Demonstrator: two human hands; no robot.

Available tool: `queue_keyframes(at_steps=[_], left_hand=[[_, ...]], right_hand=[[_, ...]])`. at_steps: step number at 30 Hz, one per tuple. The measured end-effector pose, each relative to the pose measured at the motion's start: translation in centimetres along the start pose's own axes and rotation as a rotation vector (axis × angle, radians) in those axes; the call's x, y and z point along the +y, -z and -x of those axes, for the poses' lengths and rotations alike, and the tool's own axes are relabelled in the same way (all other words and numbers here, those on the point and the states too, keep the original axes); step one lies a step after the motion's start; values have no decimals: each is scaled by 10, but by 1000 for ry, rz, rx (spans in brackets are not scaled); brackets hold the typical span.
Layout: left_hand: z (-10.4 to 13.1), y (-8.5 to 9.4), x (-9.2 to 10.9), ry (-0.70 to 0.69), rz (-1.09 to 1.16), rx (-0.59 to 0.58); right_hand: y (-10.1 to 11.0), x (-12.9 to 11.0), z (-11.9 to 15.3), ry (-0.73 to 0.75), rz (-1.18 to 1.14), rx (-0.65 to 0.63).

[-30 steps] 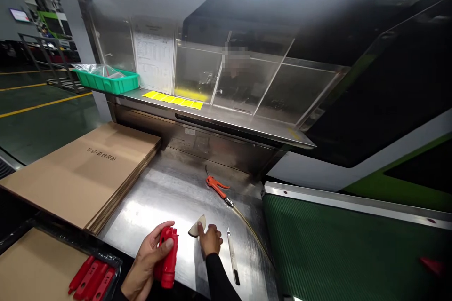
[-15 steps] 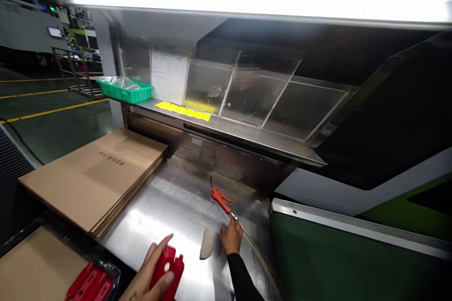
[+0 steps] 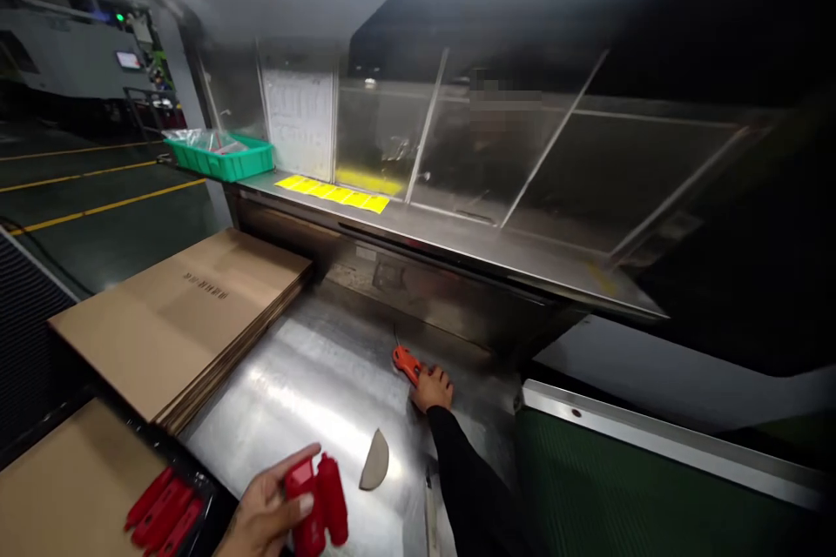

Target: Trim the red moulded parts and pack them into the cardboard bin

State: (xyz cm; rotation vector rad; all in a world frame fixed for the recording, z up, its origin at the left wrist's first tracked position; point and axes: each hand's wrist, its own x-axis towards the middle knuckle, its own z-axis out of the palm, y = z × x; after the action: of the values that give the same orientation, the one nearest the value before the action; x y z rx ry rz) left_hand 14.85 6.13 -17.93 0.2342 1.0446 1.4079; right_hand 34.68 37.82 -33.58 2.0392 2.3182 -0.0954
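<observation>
At the bottom of the view, my left hand (image 3: 271, 500) grips red plastic parts (image 3: 317, 500) between thumb and fingers. Further forward on the metal table (image 3: 306, 383), my right hand (image 3: 434, 388) is wrapped round the handle of an orange air gun (image 3: 406, 361), whose thin nozzle points away from me. A grey half-round piece (image 3: 374, 461) lies on the metal between my two hands. Several more red parts (image 3: 163, 512) rest in a black-lined box at the lower left.
Stacked flat cardboard (image 3: 183, 305) lies at the left. A green bin (image 3: 222, 158) and yellow labels (image 3: 333, 193) sit on the ledge behind. The green conveyor (image 3: 627, 479) with its metal rail is at the right.
My right hand has moved forward from the hose end and closed on the air gun's handle. My left hand still holds the red parts, now turned somewhat. The camera view has shifted.
</observation>
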Motion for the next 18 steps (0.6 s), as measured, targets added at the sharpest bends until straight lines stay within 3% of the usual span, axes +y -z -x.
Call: queue_keyframes(at_steps=[5, 8, 12, 16, 18], left_hand=[[2, -50, 30, -188, -34, -14], [1, -65, 37, -285, -75, -5], [-24, -58, 27, -288, 75, 14], [-86, -32, 10, -116, 398, -7], [-123, -21, 5, -119, 443, 21]], right_hand=[[3, 5, 3, 123, 10, 39], [12, 12, 6, 194, -48, 48], [29, 21, 12, 257, -185, 16], [58, 33, 40, 485, -353, -67], [72, 39, 62, 610, -432, -124]])
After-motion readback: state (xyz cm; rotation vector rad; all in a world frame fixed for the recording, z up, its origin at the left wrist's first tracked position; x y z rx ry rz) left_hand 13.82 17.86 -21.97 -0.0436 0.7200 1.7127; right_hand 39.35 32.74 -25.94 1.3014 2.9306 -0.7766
